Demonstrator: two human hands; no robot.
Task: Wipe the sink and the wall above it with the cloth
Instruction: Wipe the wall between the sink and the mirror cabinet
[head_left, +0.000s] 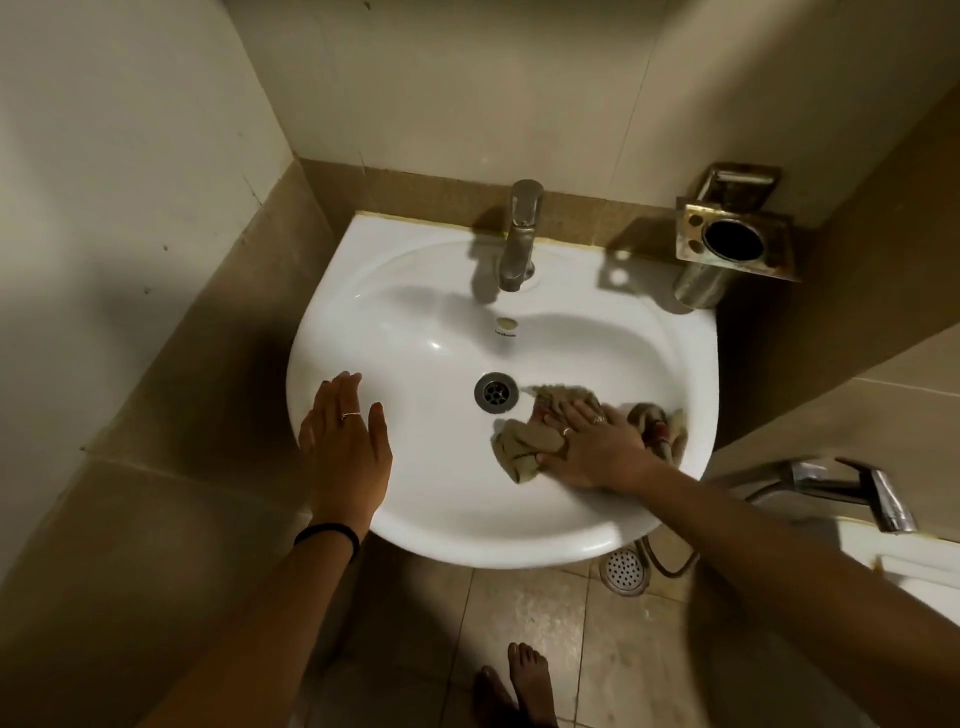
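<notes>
Bracing on the rim of the sink (467, 540), your left hand (345, 441) lies flat and holds nothing, while your right hand (597, 447), the nearer one, presses straight fingers (576, 410) on the cloth (524, 441) bunched crosswise beneath it, the drain (496, 392) just beyond them, leftward.

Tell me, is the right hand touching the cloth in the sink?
Touching. The head view shows the right hand flat on the cloth, pressing it against the sink.

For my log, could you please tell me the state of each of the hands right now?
Left hand: open, fingers straight, resting on the sink rim.
Right hand: open, pressing the cloth down flat.
</notes>
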